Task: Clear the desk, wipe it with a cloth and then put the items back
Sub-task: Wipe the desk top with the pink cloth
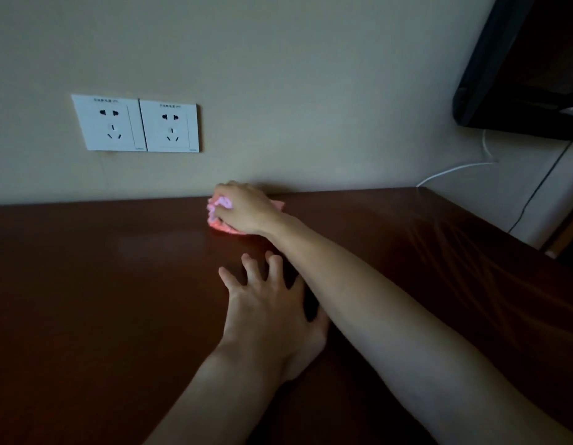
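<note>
Cloth gripped by right hand on desk.

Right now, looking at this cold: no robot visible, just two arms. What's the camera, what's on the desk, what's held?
There is no machine: one wide-angle camera worn on a person's head looks forward and down at their own bare hands. The right hand reaches to the back edge of the dark wooden desk and grips a pink cloth, pressing it on the surface beside the wall. The left hand rests on the desk with fingers spread, holding nothing. Two wall sockets sit above; a dark screen hangs at the upper right.
</note>
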### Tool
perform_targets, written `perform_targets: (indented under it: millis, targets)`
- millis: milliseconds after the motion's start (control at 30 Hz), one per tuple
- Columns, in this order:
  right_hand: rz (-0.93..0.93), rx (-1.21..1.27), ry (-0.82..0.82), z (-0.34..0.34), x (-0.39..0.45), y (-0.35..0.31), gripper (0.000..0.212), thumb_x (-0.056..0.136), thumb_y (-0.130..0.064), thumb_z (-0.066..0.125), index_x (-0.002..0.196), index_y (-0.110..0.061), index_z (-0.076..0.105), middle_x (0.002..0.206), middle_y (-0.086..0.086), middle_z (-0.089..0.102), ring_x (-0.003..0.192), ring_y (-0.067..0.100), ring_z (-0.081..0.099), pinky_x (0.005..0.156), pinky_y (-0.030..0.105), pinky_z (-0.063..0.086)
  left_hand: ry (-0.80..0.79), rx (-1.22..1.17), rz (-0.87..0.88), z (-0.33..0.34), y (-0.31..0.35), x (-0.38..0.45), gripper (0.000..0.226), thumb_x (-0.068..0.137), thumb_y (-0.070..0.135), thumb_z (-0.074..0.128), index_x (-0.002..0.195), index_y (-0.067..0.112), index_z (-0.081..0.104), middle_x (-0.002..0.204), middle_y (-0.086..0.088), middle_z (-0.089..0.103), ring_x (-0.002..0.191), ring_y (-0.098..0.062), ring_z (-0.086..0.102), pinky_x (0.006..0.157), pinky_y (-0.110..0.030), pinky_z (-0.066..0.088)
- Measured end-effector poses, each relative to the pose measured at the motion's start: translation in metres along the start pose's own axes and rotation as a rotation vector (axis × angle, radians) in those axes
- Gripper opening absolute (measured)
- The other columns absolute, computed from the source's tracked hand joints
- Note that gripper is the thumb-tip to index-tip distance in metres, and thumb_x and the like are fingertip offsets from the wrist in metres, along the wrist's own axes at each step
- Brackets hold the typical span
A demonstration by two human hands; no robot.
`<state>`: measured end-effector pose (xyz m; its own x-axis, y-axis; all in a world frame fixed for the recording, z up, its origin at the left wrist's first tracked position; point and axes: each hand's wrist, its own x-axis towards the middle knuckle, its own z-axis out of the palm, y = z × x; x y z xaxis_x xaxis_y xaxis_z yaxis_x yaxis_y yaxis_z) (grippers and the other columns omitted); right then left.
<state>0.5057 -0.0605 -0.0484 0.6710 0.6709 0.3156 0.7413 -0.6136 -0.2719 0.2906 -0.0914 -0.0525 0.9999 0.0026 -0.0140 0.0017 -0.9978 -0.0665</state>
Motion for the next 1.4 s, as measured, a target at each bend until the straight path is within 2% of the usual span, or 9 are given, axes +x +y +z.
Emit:
perform_targets:
  millis: [233,367,600,733,867,967,1067,1200,1400]
  targets:
    - [-0.036,0.236,0.002,-0.04,-0.091,0.031,0.015,0.089,-0.029,0.067,0.103,-0.026,0.071,0.117,-0.006,0.071,0.108,0.012,0.065,0.092,0.029,0.049,0.033,-0.064,0.02,-0.004,-0.002,-0.007,0.066,0.096,0.069,0.011,0.158,0.043,0.01,0.167,0.0,0.009,0.15,-0.045,0.01,0.115,-0.069,0.014]
    - [0.078,0.142,0.074,-0.062,-0.121,0.083,0.013,0.091,-0.03,0.066,0.103,-0.028,0.071,0.112,-0.005,0.071,0.105,0.013,0.065,0.093,0.032,0.05,0.002,-0.068,0.024,-0.005,-0.004,-0.008,0.069,0.096,0.07,0.009,0.159,0.043,0.006,0.167,0.005,0.008,0.151,-0.044,0.006,0.117,-0.067,0.011]
    - [0.408,-0.01,0.202,-0.09,-0.116,0.174,0.016,0.089,-0.029,0.066,0.101,-0.024,0.075,0.113,-0.004,0.075,0.11,0.019,0.066,0.095,0.035,0.051,0.027,-0.069,0.033,-0.006,-0.003,-0.008,0.07,0.096,0.07,0.009,0.159,0.041,-0.003,0.167,0.004,0.001,0.151,-0.043,0.002,0.117,-0.067,0.011]
    - [0.634,-0.13,0.249,-0.086,-0.072,0.207,0.03,0.088,-0.039,0.058,0.101,-0.016,0.071,0.115,0.008,0.072,0.112,0.03,0.065,0.089,0.032,0.05,0.067,-0.06,0.035,-0.004,0.0,-0.006,0.069,0.097,0.067,0.009,0.158,0.039,-0.007,0.166,0.003,-0.001,0.15,-0.045,0.0,0.116,-0.067,0.009]
    - [0.813,-0.254,0.222,-0.072,-0.033,0.193,0.052,0.087,-0.046,0.058,0.129,-0.015,0.062,0.14,0.014,0.056,0.133,0.036,0.05,0.11,0.051,0.041,0.087,-0.039,0.027,-0.002,0.002,-0.003,0.069,0.097,0.065,0.008,0.157,0.039,-0.01,0.165,0.002,0.0,0.148,-0.048,0.0,0.114,-0.068,0.008]
    - [0.706,-0.195,0.201,-0.073,-0.037,0.188,0.05,0.08,-0.057,0.055,0.111,-0.021,0.066,0.131,0.007,0.061,0.129,0.034,0.053,0.106,0.062,0.04,0.067,-0.02,0.033,-0.003,0.002,-0.003,0.068,0.097,0.065,0.007,0.158,0.04,-0.01,0.165,0.002,-0.001,0.149,-0.047,0.003,0.115,-0.067,0.011]
    - [0.446,-0.098,0.178,-0.08,-0.074,0.187,0.026,0.085,-0.04,0.058,0.099,-0.023,0.07,0.114,0.002,0.072,0.112,0.027,0.064,0.091,0.038,0.051,0.038,-0.027,0.018,-0.006,0.002,-0.003,0.067,0.097,0.067,0.007,0.157,0.042,-0.008,0.165,0.004,0.001,0.149,-0.045,0.007,0.115,-0.065,0.015]
    - [0.241,-0.005,0.15,-0.099,-0.143,0.172,0.011,0.091,-0.03,0.065,0.1,-0.027,0.071,0.112,-0.006,0.072,0.107,0.016,0.066,0.092,0.033,0.05,0.022,-0.029,-0.001,-0.006,0.0,-0.003,0.07,0.091,0.07,-0.002,0.157,0.046,-0.007,0.164,0.007,0.007,0.148,-0.043,0.014,0.115,-0.063,0.022]
    - [0.287,0.104,0.155,-0.118,-0.192,0.192,0.004,0.089,-0.03,0.067,0.091,-0.029,0.07,0.098,-0.014,0.073,0.089,0.006,0.068,0.082,0.029,0.049,0.012,-0.038,-0.012,-0.005,0.002,-0.001,0.07,0.091,0.072,0.001,0.156,0.047,-0.007,0.163,0.007,0.008,0.147,-0.042,0.016,0.115,-0.063,0.023]
